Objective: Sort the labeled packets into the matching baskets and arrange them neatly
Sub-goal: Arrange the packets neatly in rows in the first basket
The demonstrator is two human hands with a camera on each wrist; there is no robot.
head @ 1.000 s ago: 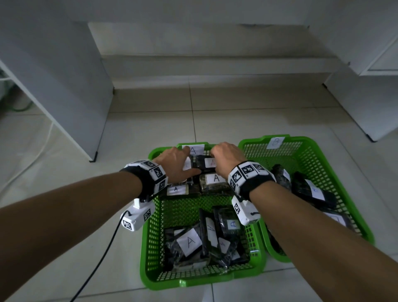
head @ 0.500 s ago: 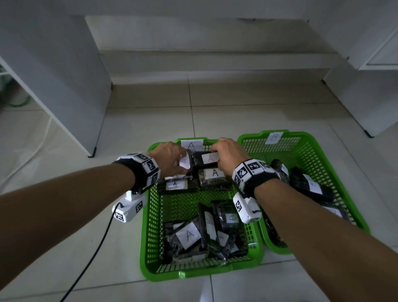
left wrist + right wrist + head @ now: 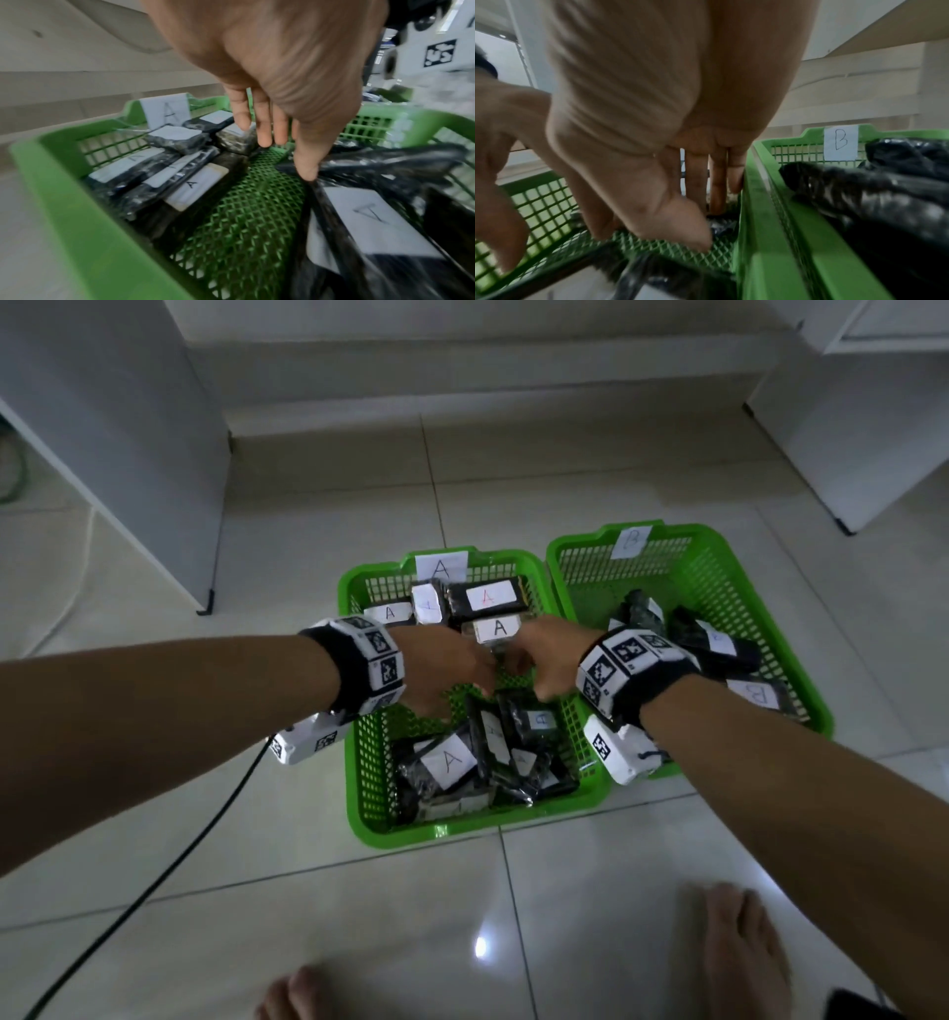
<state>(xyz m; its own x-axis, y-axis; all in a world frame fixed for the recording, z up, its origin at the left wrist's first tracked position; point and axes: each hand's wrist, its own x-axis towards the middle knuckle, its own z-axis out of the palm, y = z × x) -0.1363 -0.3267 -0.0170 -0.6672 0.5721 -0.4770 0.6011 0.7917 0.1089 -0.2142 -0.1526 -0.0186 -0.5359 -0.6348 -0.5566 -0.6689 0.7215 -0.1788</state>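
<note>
Green basket A (image 3: 359, 762) holds several black packets with white A labels. A tidy row of A packets (image 3: 490, 597) lies at its far end, and a loose pile of A packets (image 3: 449, 760) at its near end. Both hands hover over the bare mesh between them. My left hand (image 3: 477, 683) reaches down with straight fingers, and in the left wrist view the left hand (image 3: 287, 158) touches the edge of a pile packet (image 3: 372, 219) with its thumb tip. My right hand (image 3: 531, 667) hangs beside it, and in the right wrist view the right hand (image 3: 703, 221) has straight fingers and holds nothing.
Green basket B (image 3: 693, 557) stands to the right against basket A and holds several black B packets (image 3: 755, 693). A black cable (image 3: 205, 824) runs over the tiled floor on the left. Bare feet (image 3: 739, 947) show at the bottom. White cabinets (image 3: 102, 428) flank the floor.
Both hands have drawn back from the far row of A packets to the middle of basket A. The view has tilted down, so the feet now show.
</note>
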